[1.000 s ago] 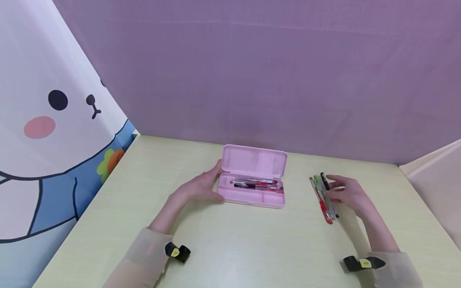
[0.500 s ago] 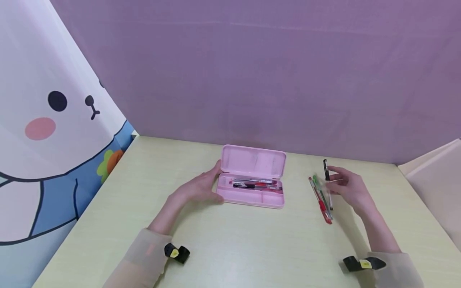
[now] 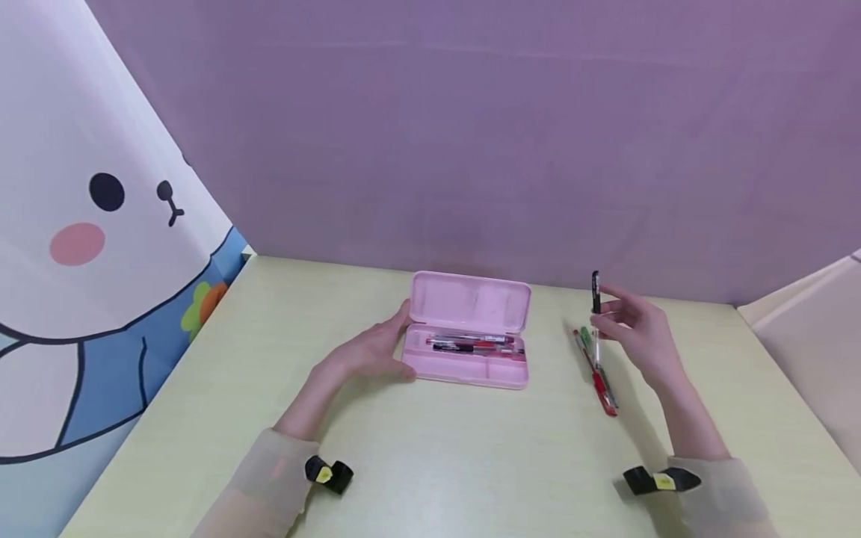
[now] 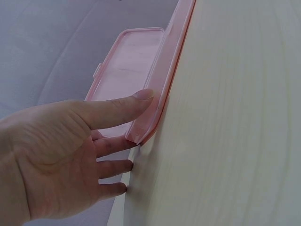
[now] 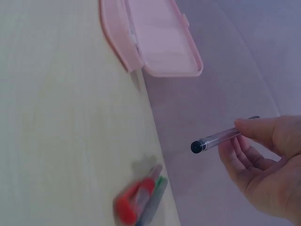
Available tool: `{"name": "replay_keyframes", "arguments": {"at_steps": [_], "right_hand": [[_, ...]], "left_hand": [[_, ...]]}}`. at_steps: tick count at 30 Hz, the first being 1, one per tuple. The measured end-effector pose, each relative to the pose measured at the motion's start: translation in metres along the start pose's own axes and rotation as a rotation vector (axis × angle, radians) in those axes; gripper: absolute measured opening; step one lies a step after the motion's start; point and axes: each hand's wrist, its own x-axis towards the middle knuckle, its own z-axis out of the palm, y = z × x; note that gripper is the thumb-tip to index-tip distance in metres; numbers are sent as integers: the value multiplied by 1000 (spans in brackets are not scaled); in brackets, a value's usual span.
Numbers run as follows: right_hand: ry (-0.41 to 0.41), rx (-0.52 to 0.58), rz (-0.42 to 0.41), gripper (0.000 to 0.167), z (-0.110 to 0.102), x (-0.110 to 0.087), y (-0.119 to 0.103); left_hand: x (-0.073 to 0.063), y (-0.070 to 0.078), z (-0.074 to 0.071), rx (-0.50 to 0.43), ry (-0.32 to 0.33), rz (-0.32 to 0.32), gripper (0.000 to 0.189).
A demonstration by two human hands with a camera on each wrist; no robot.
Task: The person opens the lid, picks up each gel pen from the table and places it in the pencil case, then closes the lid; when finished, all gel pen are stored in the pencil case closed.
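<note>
A pink pencil case point(image 3: 464, 370) lies with its lid raised on the table, and several red and black pens point(image 3: 471, 346) rest inside it. My left hand point(image 3: 371, 351) grips the case's left end; in the left wrist view the thumb point(image 4: 129, 106) presses the front side and a finger reaches round the end. Raised off the table, a clear pen with a black cap point(image 3: 596, 293) is pinched between thumb and fingers of my right hand point(image 3: 640, 332). Below it a red pen point(image 3: 602, 392) and a green-topped pen point(image 3: 585, 335) lie side by side.
The pale wood-grain table point(image 3: 471, 463) ends at a purple cloth point(image 3: 471, 149) just behind the case. A white cloth with a cartoon print point(image 3: 134, 299) hangs at the left. Another pale cloth point(image 3: 814, 336) borders the right side.
My right hand has picked up the black-capped pen from beside the red and green ones, lifting it up and slightly left. The left hand stays on the pencil case.
</note>
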Motion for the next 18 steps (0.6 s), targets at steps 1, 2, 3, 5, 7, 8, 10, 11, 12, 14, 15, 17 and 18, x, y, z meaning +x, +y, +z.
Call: {"name": "replay_keyframes", "arguments": {"at_steps": [1,2,3,5,7,8,10,11,12,14,15,17,18], "right_hand": [[6,24,-14,59,4,2,-4],[10,44,-27,59,8,4,-7],[11,58,-42,58,12,5,-11],[6,89,-70,58,22,9,-19],[-4,95,-92,56,32,13,-26],[-11,92,-101,56,37,14,-29],[-21,95,-113,54,47,18,-34],[-26,96,-115,53,52,20,-37],[-32,90,-117,53,57,21,-39],[-42,83,-123,52,65,24,-43],[-49,86,-125,51,69,26,-45],[-62,94,-131,50,77,29,-48],[-68,97,-138,49,80,31,-50]], "left_hand": [[0,0,0,-1,-2,2,124],[0,0,0,-2,-3,3,124],[1,-1,0,-3,-4,7,123],[0,-2,0,-2,-4,18,123],[0,-2,0,-1,-5,25,123],[0,-2,0,-2,-6,28,123],[0,-3,0,-3,-6,33,123],[0,-2,0,-5,-7,34,123],[0,-2,0,-6,-7,33,123],[-1,-2,-1,-7,-5,30,123],[-1,-2,-1,-5,-3,27,123],[-1,-3,-2,-4,-2,21,123],[-1,-3,-2,-1,1,19,123]]}}
